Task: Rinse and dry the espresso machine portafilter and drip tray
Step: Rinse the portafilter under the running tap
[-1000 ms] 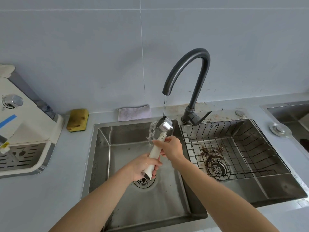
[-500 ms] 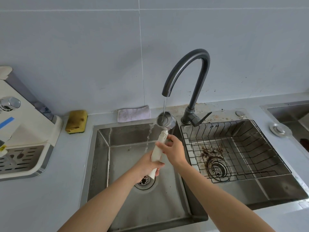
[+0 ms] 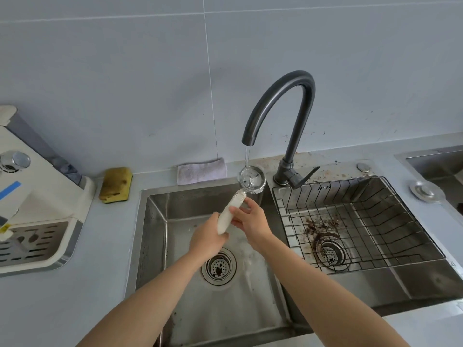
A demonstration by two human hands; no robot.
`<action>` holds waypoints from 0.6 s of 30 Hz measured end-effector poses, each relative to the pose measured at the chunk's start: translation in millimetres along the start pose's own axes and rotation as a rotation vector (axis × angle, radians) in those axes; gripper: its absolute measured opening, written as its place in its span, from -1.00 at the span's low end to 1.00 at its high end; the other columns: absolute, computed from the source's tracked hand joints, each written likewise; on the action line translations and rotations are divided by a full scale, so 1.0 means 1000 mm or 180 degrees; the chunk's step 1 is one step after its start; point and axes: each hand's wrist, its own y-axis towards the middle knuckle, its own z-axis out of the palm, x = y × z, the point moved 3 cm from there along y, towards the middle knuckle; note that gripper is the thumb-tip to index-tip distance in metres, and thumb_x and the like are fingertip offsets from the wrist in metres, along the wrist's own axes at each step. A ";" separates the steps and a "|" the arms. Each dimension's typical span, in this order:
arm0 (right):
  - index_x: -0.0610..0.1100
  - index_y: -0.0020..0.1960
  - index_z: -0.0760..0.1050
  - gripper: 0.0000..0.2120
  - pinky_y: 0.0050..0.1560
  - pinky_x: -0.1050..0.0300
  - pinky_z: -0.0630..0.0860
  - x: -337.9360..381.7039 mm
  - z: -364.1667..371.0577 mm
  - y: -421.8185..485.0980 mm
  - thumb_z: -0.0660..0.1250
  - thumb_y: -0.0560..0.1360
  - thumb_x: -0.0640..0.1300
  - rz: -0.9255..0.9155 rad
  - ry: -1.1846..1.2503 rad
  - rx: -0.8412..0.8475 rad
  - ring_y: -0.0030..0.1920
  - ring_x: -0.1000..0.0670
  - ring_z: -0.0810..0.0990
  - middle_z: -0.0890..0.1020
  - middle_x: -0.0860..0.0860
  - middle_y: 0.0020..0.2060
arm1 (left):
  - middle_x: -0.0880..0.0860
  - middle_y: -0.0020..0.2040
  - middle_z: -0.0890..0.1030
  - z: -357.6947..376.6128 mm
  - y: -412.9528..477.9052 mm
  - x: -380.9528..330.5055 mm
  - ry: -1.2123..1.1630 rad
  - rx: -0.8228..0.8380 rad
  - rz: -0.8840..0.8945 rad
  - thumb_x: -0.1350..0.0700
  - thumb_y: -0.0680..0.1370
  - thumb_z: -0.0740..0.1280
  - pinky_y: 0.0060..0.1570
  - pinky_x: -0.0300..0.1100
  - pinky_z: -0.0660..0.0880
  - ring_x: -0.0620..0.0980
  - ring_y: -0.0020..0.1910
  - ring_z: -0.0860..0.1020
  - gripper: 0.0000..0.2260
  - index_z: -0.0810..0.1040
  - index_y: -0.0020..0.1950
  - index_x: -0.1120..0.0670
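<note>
Portafilter (image 3: 251,181) under faucet (image 3: 299,126) stream — handle clasped, left hand (image 3: 208,240) low, right hand (image 3: 251,221) just above.

portafilter (image 3: 235,200): white handle, shiny silver basket. faucet (image 3: 300,121): matte dark grey. sponge (image 3: 115,184): yellow, stained brown. cloth (image 3: 201,170): pale lilac. dish rack (image 3: 355,216): black wire grid. espresso machine (image 3: 37,196): cream, with a blue tape strip (image 3: 10,190); its drip tray (image 3: 32,242) silver, slotted. desk (image 3: 75,296): pale blue-grey.

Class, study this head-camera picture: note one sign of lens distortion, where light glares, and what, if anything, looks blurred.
Head view: the wide-angle lens bows the tile joint and stretches the espresso machine at the left edge; light is soft, shadows faint; glints sit on the portafilter and sink wall; only the water stream looks slightly soft.
</note>
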 end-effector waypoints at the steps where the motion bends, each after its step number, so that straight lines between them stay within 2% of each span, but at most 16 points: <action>1: -0.24 0.24 0.39 -0.68 -0.12 0.26 0.59 -0.001 0.003 0.001 0.28 0.50 -0.34 0.0046 0.0091 0.0025 -0.04 -0.05 0.58 0.58 -0.13 -0.06 | 0.00 -0.13 0.50 -0.005 0.000 0.001 0.0249 -0.0045 -0.0010 0.18 0.47 0.30 -0.21 -0.09 0.42 0.07 -0.15 0.50 -0.80 0.37 0.06 0.07; 5: -0.27 0.24 0.37 -0.71 -0.13 0.26 0.60 -0.007 0.015 0.003 0.24 0.53 -0.32 0.0254 0.0294 0.0123 -0.08 -0.05 0.58 0.55 -0.19 0.00 | 0.09 -0.02 0.57 -0.019 -0.002 0.003 0.0901 0.0002 -0.0062 0.15 0.50 0.27 -0.22 -0.11 0.40 0.12 -0.04 0.56 -0.82 0.35 0.05 0.10; 7: -0.26 0.18 0.38 -0.78 -0.08 0.20 0.58 -0.010 0.018 0.004 0.23 0.54 -0.31 0.0371 0.0312 0.0168 -0.11 -0.04 0.59 0.56 -0.16 -0.05 | 0.09 0.00 0.58 -0.024 -0.004 0.003 0.1077 0.0096 -0.0103 0.15 0.50 0.27 -0.19 -0.10 0.42 0.12 -0.04 0.57 -0.82 0.36 0.06 0.11; 9: -0.25 0.12 0.39 -0.84 -0.03 0.13 0.57 -0.013 0.020 0.004 0.22 0.54 -0.30 0.0477 0.0263 0.0202 -0.13 -0.04 0.60 0.57 -0.15 -0.09 | 0.09 -0.03 0.58 -0.029 -0.004 0.004 0.1181 0.0215 -0.0145 0.17 0.49 0.26 -0.22 -0.11 0.42 0.10 -0.14 0.56 -0.85 0.36 0.03 0.10; 11: -0.26 0.11 0.40 -0.85 -0.06 0.13 0.58 -0.014 0.021 0.004 0.22 0.55 -0.29 0.0586 0.0206 0.0219 -0.15 -0.05 0.61 0.59 -0.15 -0.10 | 0.06 -0.11 0.57 -0.031 -0.003 0.006 0.1142 0.0420 -0.0216 0.19 0.47 0.25 -0.30 -0.16 0.43 0.03 -0.33 0.54 -0.83 0.38 0.04 0.10; 13: -0.25 0.05 0.43 -0.90 -0.11 0.15 0.59 -0.016 0.022 0.002 0.23 0.55 -0.27 0.0719 0.0152 0.0228 -0.17 -0.04 0.61 0.60 -0.13 -0.14 | 0.06 -0.15 0.63 -0.032 -0.001 0.008 0.0976 0.0724 -0.0309 0.20 0.42 0.25 -0.36 -0.20 0.46 -0.05 -0.49 0.53 -0.75 0.42 0.10 0.11; 15: -0.21 -0.06 0.45 -0.97 -0.13 0.15 0.57 -0.016 0.022 -0.001 0.25 0.54 -0.25 0.0832 0.0086 0.0215 -0.21 -0.04 0.60 0.60 -0.11 -0.18 | 0.11 -0.23 0.63 -0.033 -0.001 0.009 0.0625 0.0977 -0.0412 0.23 0.40 0.27 -0.40 -0.20 0.47 -0.06 -0.55 0.52 -0.69 0.43 0.14 0.14; 18: -0.20 -0.13 0.47 -0.93 -0.11 0.10 0.56 -0.017 0.021 -0.003 0.30 0.52 -0.22 0.0959 0.0005 0.0126 -0.24 -0.05 0.60 0.60 -0.12 -0.21 | 0.06 -0.39 0.51 -0.036 -0.008 0.003 0.0017 0.1256 -0.0587 0.27 0.45 0.30 -0.52 -0.30 0.42 -0.12 -0.64 0.46 -0.88 0.41 -0.06 0.17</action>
